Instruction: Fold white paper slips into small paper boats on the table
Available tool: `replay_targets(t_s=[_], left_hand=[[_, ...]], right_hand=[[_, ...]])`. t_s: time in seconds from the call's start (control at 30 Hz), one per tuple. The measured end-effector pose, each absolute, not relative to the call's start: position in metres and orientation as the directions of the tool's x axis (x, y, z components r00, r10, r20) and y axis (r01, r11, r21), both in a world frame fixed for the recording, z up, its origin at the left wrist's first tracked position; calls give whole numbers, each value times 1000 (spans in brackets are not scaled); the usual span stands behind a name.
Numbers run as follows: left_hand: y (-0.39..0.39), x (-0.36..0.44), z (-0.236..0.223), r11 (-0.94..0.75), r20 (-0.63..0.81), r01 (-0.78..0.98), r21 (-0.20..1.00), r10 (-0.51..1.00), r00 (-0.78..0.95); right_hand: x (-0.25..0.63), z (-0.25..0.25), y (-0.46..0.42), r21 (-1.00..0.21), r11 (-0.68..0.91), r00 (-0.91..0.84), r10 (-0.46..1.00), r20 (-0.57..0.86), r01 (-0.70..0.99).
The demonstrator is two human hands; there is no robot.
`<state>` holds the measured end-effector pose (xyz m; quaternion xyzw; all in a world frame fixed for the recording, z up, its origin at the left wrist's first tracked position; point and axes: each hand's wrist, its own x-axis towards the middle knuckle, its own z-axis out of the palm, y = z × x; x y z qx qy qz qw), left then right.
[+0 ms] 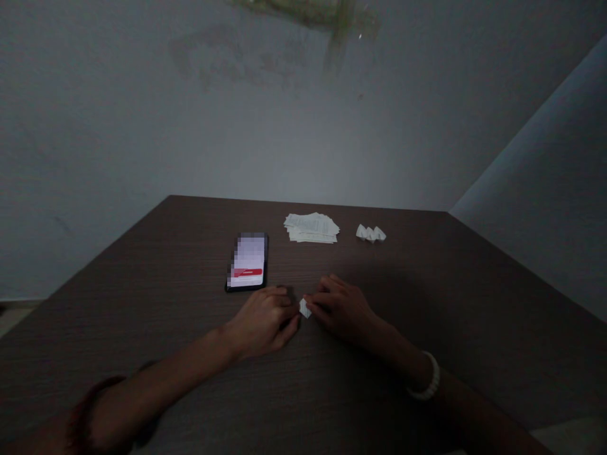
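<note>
A small folded white paper piece (pixel 305 308) lies on the dark wooden table (pixel 142 297) between my two hands. My left hand (pixel 263 320) rests on the table with its fingers curled, the fingertips at the paper's left side. My right hand (pixel 342 308) pinches the paper from the right with closed fingers; a white bracelet (pixel 427 379) circles that wrist. Most of the paper is hidden by the fingers.
A phone (pixel 247 261) with a lit screen lies just beyond my left hand. Farther back sit a stack of white paper slips (pixel 312 227) and three small folded paper pieces (pixel 370 233). Grey walls close off the back and right.
</note>
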<state>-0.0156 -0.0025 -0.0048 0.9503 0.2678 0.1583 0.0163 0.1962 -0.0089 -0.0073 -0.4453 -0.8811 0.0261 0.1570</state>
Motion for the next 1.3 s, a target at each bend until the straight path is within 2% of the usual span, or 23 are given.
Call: replay_targets(t_s=[0.37, 0.87, 1.3], left_hand=[[-1, -16, -3, -836, 262, 520, 173, 548, 794], [-2, -15, -4, -833, 302, 517, 197, 554, 776], [-2, -16, -5, -824, 303, 527, 211, 567, 766]], right_hand=[[194, -10, -8, -273, 565, -517, 824, 231, 779], [195, -10, -10, -307, 563, -515, 826, 228, 767], [200, -16, -7, -360, 571, -498, 820, 281, 738]])
